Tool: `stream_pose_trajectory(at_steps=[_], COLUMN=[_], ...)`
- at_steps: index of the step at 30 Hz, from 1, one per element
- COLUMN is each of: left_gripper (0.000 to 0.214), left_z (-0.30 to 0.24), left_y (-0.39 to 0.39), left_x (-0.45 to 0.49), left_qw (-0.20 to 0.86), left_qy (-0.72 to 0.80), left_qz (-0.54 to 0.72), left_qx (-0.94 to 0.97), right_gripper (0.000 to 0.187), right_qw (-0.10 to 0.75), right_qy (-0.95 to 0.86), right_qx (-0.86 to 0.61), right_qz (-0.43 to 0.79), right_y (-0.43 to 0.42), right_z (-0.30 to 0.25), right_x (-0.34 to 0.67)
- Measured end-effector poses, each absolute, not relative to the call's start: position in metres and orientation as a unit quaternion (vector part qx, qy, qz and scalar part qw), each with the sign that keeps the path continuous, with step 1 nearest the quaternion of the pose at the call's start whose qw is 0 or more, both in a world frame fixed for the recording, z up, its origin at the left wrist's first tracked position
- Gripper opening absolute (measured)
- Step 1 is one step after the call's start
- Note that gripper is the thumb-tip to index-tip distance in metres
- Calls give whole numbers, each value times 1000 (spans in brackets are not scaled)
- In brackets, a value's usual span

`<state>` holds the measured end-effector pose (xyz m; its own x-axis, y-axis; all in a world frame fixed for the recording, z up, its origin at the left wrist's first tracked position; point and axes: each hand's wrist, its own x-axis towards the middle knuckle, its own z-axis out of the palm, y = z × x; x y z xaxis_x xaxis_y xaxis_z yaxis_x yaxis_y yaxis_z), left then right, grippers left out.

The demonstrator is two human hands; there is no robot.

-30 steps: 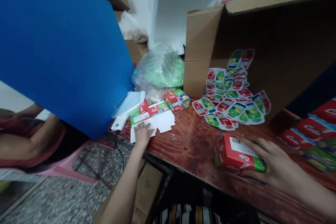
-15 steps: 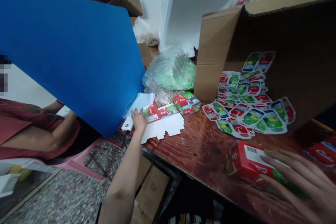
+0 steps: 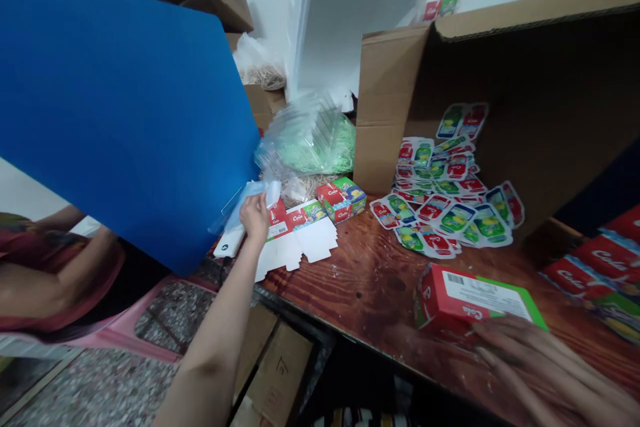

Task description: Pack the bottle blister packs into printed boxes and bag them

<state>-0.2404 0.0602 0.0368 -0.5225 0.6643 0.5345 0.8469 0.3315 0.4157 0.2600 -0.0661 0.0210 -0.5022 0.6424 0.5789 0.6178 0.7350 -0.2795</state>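
My left hand (image 3: 256,217) has its fingers pinched together at the edge of a thin translucent plastic bag (image 3: 269,191), which lies on a small stack by the blue panel. Below that stack sits a white device (image 3: 229,242). Flat, unfolded Cola cartons (image 3: 316,240) lie just right of this hand. My right hand (image 3: 535,357), fingers stretched out, touches the near side of a closed red and green Cola box (image 3: 475,300) lying on the wooden table (image 3: 370,287). The box's printed label faces up. My right thumb is hidden.
A large cardboard carton (image 3: 385,107) lies on its side, with many Cola and lemon packets (image 3: 450,213) spilling out. Another Cola box (image 3: 341,199) stands near green shredded filler (image 3: 320,147). Several filled boxes (image 3: 600,260) are at right. A blue panel (image 3: 125,100) separates a seated person (image 3: 60,273).
My left hand has closed its spread fingers and lifted the bag's edge slightly. My right hand has slid off the box's top to its near side. The view has turned a little right.
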Motion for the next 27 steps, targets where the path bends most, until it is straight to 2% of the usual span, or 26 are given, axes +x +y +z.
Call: stream_pose_trajectory(at_steps=[1,3,5,7,10,13,16,18,20,22,23,27], left_gripper=[37,29,26,37,49,60,66,83,95,86,75,38], left_z=[41,41,32,18,5,19,54,75,86,85,80,61], left_y=[50,19,-21,-63,-107,-115,-94,-71,-48,-30,-23,-11], left_x=[-215,-153,-85,-26,22,20,-8,-24,-32,-31,-29,-17], left_qw=[138,145,135,134,93,46,21,-131,-338,-500,-540,-541], left_qy=[-785,-686,-556,-461,-413,-373,-466,-532,-521,-484,-470,-462], left_qz=[-351,-418,-437,-418,-413,-457,-505,-508,-446,-358,-325,-281], left_qx=[-491,-578,-694,-772,-807,-806,-727,-665,-644,-623,-618,-644], right_gripper=[43,50,73,84,72,59,43,30,26,26,25,21], right_qw=[372,405,468,488,488,519,517,504,497,502,509,509], right_qy=[-843,-777,-672,-586,-488,-459,-535,-603,-643,-656,-658,-681], right_qx=[-386,-421,-406,-400,-438,-458,-481,-488,-492,-502,-507,-514], right_qz=[56,236,406,509,576,558,463,381,314,258,227,119], right_y=[-71,-77,-78,-73,-65,-67,-76,-80,-81,-79,-78,-76], right_z=[29,43,53,58,57,50,44,43,43,44,44,50], right_x=[244,205,167,142,139,164,194,210,223,235,240,259])
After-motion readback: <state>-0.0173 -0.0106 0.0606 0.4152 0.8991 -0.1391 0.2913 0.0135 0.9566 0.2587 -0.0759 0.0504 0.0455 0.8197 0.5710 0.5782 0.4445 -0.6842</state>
